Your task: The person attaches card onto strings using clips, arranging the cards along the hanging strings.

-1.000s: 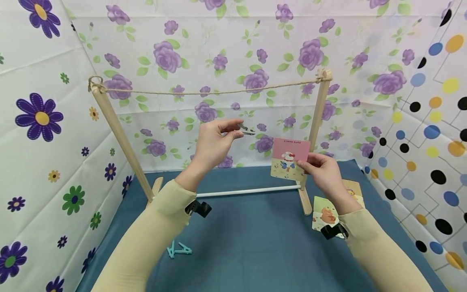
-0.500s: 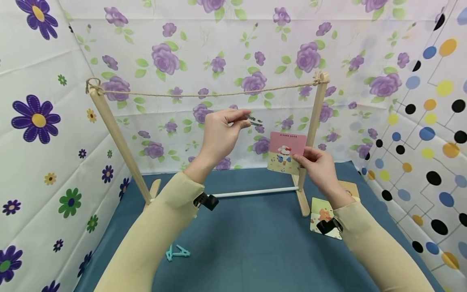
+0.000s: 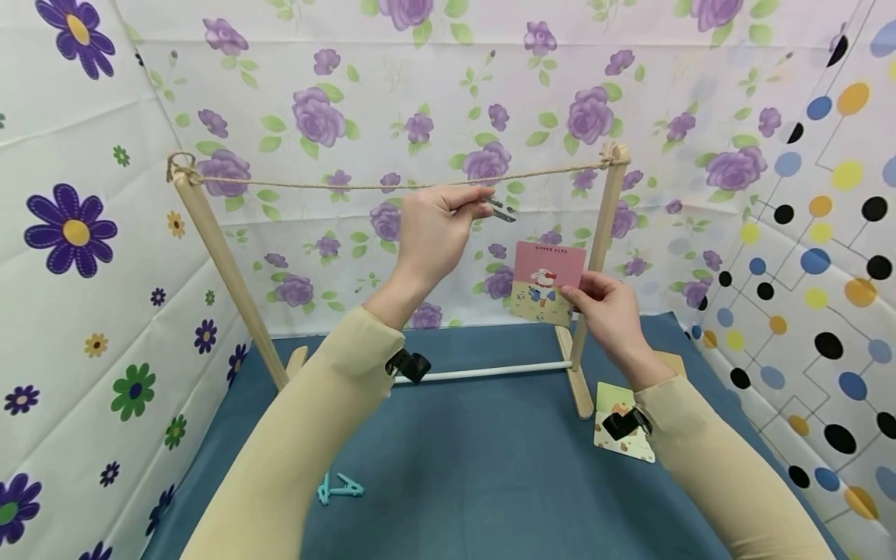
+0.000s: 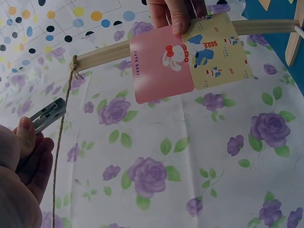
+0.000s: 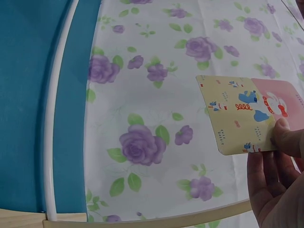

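Note:
My left hand pinches a grey clothespin between thumb and fingers, just below the rope. In the left wrist view, the tip of the clothespin overlaps the rope. To the right and lower, my right hand grips a square card by its right edge, the thumb on its front. The card is pink above and pale yellow below, with a white rabbit. It hangs upright in the air beneath the rope, before the right post.
The rope runs between a left wooden post and a right wooden post, joined low down by a white rod. Teal clothespins lie at front left on the blue cloth. A green card and a yellow card lie at right.
My left hand has risen and moved right with the clothespin, up to the rope. My right hand has lifted the card slightly and drawn it a little left.

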{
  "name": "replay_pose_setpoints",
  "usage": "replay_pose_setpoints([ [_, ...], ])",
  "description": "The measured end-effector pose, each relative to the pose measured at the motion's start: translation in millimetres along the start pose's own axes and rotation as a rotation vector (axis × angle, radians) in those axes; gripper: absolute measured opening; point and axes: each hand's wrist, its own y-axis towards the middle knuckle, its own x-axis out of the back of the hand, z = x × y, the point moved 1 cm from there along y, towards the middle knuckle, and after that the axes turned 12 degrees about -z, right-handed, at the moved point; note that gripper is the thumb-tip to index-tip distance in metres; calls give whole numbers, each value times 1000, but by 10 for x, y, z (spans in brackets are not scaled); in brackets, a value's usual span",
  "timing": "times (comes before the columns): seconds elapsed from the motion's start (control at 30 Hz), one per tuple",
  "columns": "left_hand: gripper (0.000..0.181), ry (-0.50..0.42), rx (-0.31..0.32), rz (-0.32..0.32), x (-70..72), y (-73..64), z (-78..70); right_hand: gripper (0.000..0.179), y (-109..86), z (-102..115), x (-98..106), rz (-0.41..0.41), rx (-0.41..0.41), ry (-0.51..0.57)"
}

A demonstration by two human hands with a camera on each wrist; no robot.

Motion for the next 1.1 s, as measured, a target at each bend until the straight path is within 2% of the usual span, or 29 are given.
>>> replay_pose_setpoints([
  [0.33, 18, 105, -47, 3, -108, 233, -106, 35, 142, 154, -48, -54, 22, 12],
  [0.5, 17, 113, -16, -10, -162, 335, -147, 34, 202, 224, -37, -50, 24, 3],
  [0.7, 16, 113, -7, -26, -235, 432, -187, 36, 254, 249, -21, -36, 22, -12],
  [0.97, 18, 144, 43, -3, -324, 547, -240, 35, 319, 286, -42, -51, 1, -28],
  [1.1, 18, 145, 71, -3, -362, 568, -218, 36, 348, 333, -68, -54, 0, -13],
])
